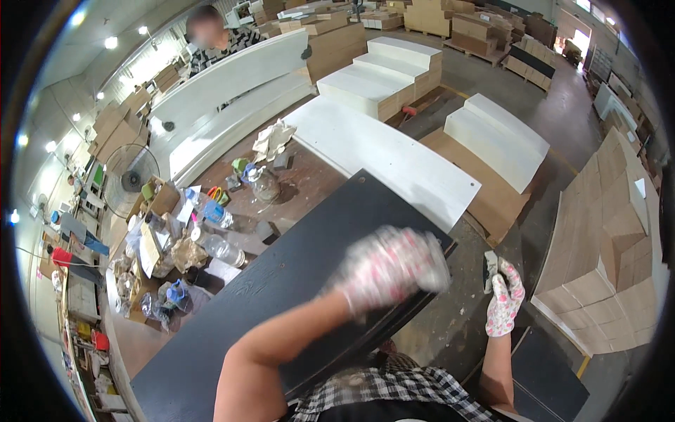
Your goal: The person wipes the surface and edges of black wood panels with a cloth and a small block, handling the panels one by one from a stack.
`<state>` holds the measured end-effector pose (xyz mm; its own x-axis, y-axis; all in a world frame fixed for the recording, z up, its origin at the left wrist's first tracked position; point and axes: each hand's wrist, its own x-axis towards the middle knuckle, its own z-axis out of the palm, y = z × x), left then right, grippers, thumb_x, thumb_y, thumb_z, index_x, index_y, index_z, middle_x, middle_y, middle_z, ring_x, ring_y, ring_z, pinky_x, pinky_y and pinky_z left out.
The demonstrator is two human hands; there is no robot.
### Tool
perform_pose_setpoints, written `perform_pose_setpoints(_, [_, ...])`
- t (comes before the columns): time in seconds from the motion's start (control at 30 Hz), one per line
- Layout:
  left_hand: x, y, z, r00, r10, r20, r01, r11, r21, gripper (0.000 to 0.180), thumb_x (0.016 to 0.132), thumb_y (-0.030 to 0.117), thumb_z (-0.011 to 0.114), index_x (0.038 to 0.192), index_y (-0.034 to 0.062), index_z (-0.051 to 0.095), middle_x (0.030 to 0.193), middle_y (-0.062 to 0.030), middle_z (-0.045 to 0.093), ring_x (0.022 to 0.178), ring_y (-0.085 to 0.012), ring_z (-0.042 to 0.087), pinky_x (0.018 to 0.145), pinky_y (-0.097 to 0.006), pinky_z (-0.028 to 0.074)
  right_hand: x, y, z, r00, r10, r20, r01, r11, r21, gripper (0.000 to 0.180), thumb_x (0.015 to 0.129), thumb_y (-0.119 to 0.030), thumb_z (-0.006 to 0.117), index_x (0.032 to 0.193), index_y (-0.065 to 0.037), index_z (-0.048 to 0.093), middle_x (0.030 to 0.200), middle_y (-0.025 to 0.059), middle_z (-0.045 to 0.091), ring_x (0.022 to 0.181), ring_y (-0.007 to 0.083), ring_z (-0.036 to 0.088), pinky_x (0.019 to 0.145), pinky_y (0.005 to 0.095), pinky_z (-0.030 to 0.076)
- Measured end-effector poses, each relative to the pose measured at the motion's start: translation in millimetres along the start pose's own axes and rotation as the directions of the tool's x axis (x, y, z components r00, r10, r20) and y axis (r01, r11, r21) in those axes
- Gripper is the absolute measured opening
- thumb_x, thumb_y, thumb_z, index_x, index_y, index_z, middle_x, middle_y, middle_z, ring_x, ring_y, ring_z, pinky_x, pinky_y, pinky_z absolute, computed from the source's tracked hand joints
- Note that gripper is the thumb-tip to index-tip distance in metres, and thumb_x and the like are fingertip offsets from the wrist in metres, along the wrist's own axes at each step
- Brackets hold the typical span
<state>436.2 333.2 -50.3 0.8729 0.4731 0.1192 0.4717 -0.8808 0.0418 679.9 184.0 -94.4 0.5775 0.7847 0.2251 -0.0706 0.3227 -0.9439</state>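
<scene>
A long black board (288, 281) with visible wood grain lies slantwise in front of me. My left hand (383, 271), in a white glove with pink spots, is over the board's right part and smeared by motion. Something whitish shows at its fingers, too blurred to name. Off the board's right end, my right hand (505, 299) wears a matching glove. Its fingers are closed on a small grey block (490, 273), which looks like a sanding sponge.
Beyond the black board lies a white panel (387, 158). Bottles (221, 247), scissors (219, 195) and a glass jar (264, 186) stand or lie at left. Stacked brown panels (598, 260) rise at right. Across the table, a person (218, 42) is behind a raised white panel (232, 77).
</scene>
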Motion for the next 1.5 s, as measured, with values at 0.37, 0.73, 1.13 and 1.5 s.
perform_pose_setpoints(0.37, [39.5, -51.1, 59.8, 0.974, 0.164, -0.155, -0.125, 0.964, 0.233, 0.046, 0.088, 0.030, 0.056, 0.131, 0.0142, 0.055, 0.141, -0.0111, 0.048, 0.131, -0.0288, 0.043, 0.110, -0.047, 0.033, 3.1, 15.6, -27.4, 0.990, -0.040, -0.136, 0.023, 0.992, -0.122, 0.033, 0.082, 0.010, 0.060, 0.113, -0.002, 0.064, 0.119, 0.0088, 0.062, 0.108, 0.0175, 0.058, 0.095, 0.0315, 0.045])
perform_pose_setpoints(0.73, [32.7, -30.7, 31.2, 0.996, -0.044, -0.084, 0.044, 0.999, -0.001, 0.055, 0.088, 0.032, 0.055, 0.140, 0.0151, 0.046, 0.147, -0.0104, 0.041, 0.139, -0.0309, 0.032, 0.114, -0.047, 0.027, 29.6, 20.3, 6.8, 0.998, -0.055, -0.020, 0.055, 0.998, -0.027, 0.033, 0.084, 0.006, 0.061, 0.116, -0.003, 0.062, 0.119, 0.0098, 0.063, 0.107, 0.0180, 0.059, 0.090, 0.0321, 0.049])
perform_pose_setpoints(1.13, [-278.8, -82.8, -31.1, 0.609, -0.746, -0.270, 0.784, 0.617, 0.066, 0.050, 0.083, 0.027, 0.064, 0.129, 0.0095, 0.055, 0.135, -0.0118, 0.052, 0.130, -0.0343, 0.043, 0.108, -0.046, 0.035, 14.9, -15.4, 190.4, 0.760, 0.092, 0.644, -0.082, 0.996, -0.046, 0.060, 0.081, 0.007, 0.058, 0.139, -0.003, 0.046, 0.134, 0.0030, 0.051, 0.110, 0.0120, 0.051, 0.098, 0.0280, 0.043])
perform_pose_setpoints(1.5, [-561.1, -61.2, -59.7, 0.331, -0.856, -0.397, 0.940, 0.336, 0.061, 0.029, 0.076, 0.014, 0.070, 0.104, 0.0087, 0.068, 0.118, -0.0104, 0.063, 0.119, -0.0339, 0.052, 0.101, -0.043, 0.042, -67.0, 59.6, 387.3, 0.457, -0.009, 0.889, 0.401, 0.895, -0.197, 0.052, 0.090, -0.012, 0.061, 0.140, -0.010, 0.045, 0.118, 0.0113, 0.057, 0.106, 0.0225, 0.056, 0.094, 0.0331, 0.044])
